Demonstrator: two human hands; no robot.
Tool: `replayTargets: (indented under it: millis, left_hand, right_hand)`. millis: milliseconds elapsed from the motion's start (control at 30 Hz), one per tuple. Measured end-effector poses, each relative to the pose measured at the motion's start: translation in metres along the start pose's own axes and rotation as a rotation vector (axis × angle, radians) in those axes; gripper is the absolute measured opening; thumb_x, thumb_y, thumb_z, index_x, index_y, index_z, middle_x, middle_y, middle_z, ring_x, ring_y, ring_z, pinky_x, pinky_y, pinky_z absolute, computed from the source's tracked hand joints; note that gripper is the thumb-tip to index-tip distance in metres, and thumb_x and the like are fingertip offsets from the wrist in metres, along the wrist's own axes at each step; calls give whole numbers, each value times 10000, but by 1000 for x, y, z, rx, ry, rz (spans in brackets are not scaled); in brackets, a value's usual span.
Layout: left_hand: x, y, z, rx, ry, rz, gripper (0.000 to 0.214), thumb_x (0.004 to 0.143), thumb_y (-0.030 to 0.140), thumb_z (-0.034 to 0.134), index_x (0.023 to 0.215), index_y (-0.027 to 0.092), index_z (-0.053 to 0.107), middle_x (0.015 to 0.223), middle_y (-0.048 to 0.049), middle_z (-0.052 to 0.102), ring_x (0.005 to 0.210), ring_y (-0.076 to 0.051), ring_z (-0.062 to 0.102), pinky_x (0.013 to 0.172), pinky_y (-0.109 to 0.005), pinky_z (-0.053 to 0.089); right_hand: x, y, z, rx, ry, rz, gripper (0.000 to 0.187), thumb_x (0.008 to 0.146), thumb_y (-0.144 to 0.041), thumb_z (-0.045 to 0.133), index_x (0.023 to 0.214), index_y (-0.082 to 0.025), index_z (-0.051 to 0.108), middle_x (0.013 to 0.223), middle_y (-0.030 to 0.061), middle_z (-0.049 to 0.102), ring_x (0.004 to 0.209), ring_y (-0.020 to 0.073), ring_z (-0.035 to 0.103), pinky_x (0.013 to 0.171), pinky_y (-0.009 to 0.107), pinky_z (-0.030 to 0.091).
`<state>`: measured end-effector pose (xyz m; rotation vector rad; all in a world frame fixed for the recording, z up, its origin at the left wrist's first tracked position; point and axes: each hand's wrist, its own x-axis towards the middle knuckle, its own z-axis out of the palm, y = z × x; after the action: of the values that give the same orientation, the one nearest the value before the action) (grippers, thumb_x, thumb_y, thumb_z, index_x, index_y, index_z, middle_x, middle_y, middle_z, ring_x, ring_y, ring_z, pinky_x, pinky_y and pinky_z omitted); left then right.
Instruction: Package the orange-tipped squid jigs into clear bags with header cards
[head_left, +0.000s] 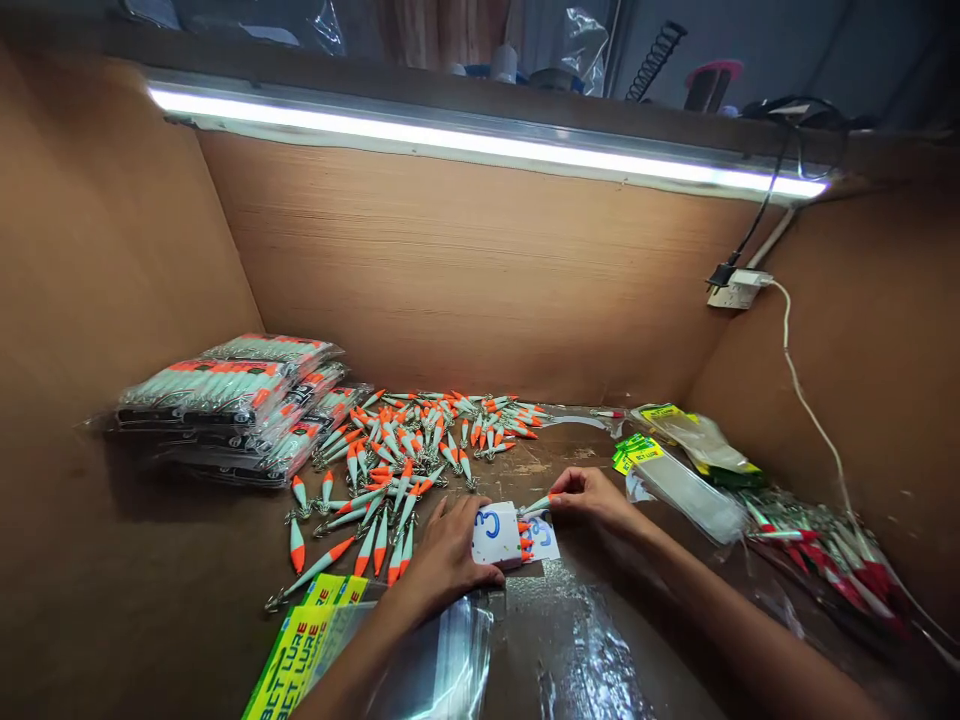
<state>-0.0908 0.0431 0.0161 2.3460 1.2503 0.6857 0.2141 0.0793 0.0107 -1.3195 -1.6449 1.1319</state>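
Observation:
My left hand is wrapped round a small white box with a blue 3 written on it. Orange-tipped fishing lures show at the box's right end. My right hand pinches one fishing lure by its orange end, just above that end of the box. Partly under the box lies a white card with blue marks. A heap of loose white and orange lures spreads behind and left of my left hand. Beneath my left forearm lie clear bags with yellow-green "LURE" headers.
Stacked packs of lures stand at the left. On the right are more clear bags and a pile of red and white lures. A white cable hangs from a power socket. Overhead runs a lit tube lamp.

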Motion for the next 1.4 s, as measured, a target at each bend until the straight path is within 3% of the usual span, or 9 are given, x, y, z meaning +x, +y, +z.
replayTargets:
  millis: [133, 267, 400, 500, 667, 800, 967, 1233, 1400]
  left_hand:
    - [3, 0, 1, 15, 13, 35, 906, 487, 543, 899, 1251, 259, 505, 1205, -72, 598, 1124, -318, 545, 1046, -472, 363]
    - [3, 0, 1, 1, 16, 48, 882, 498, 508, 905, 1244, 260, 505, 1190, -64, 591, 1114, -300, 538, 1000, -431, 406]
    - [2, -2, 3, -22, 24, 45, 869, 504, 496, 906, 1239, 263, 505, 1207, -67, 585, 1126, -301, 536, 1005, -426, 403]
    - [2, -6, 5, -46, 20, 34, 901, 489, 545, 898, 1244, 260, 498, 1217, -74, 584, 1128, -313, 538, 1001, -437, 406]
    - [3, -10, 9, -67, 30, 35, 910, 478, 514, 909, 1245, 253, 494, 1195, -74, 585, 1102, -308, 545, 953, -418, 432]
    - [4, -10, 9, -77, 54, 29, 915, 468, 464, 924, 1243, 256, 483, 1190, -65, 571, 1088, -294, 548, 922, -392, 444]
    - [4, -9, 6, -105, 55, -4, 910, 475, 460, 921, 1243, 259, 476, 1181, -62, 567, 1067, -289, 556, 887, -380, 449]
    - [1, -1, 6, -168, 4, -1, 835, 520, 406, 906, 1229, 254, 492, 1183, -57, 559, 1069, -279, 545, 886, -363, 433]
    - [2, -1, 7, -223, -8, 11, 847, 516, 400, 910, 1236, 254, 490, 1206, -50, 556, 1074, -267, 544, 887, -348, 434]
  right_hand:
    - [-2, -7, 24, -280, 8, -204, 262, 813, -435, 725, 934, -203, 739, 895, 55, 741, 820, 211, 647, 764, 321, 481]
    - [-2, -12, 46, -630, -25, -469, 190, 887, -396, 666, 879, -220, 739, 808, 46, 707, 824, 211, 584, 725, 304, 439]
    - [7, -17, 48, -686, -211, -590, 149, 929, -310, 621, 904, -242, 752, 877, 39, 707, 871, 191, 595, 807, 299, 444]
    - [28, -21, 33, -691, -200, -493, 140, 916, -308, 631, 966, -260, 753, 983, 27, 717, 930, 182, 622, 852, 275, 453]
    - [86, -21, 15, -771, 188, -268, 270, 921, -246, 575, 1173, -198, 658, 1187, 110, 647, 1079, 239, 563, 943, 340, 417]
    - [113, -19, 16, -771, 289, -221, 192, 887, -285, 622, 1049, -208, 690, 1174, 117, 635, 1120, 265, 525, 945, 346, 406]
    - [91, -13, 6, -650, 324, -252, 243, 946, -324, 498, 1071, -217, 677, 1133, 101, 666, 1069, 259, 567, 948, 362, 398]
    - [34, 25, -33, -290, 246, -66, 423, 808, -581, 612, 890, -183, 730, 777, 65, 702, 673, 198, 604, 616, 293, 443]
    - [16, 23, -38, -31, 197, -23, 590, 807, -691, 560, 1020, -165, 719, 852, 80, 718, 589, 137, 585, 557, 262, 445]
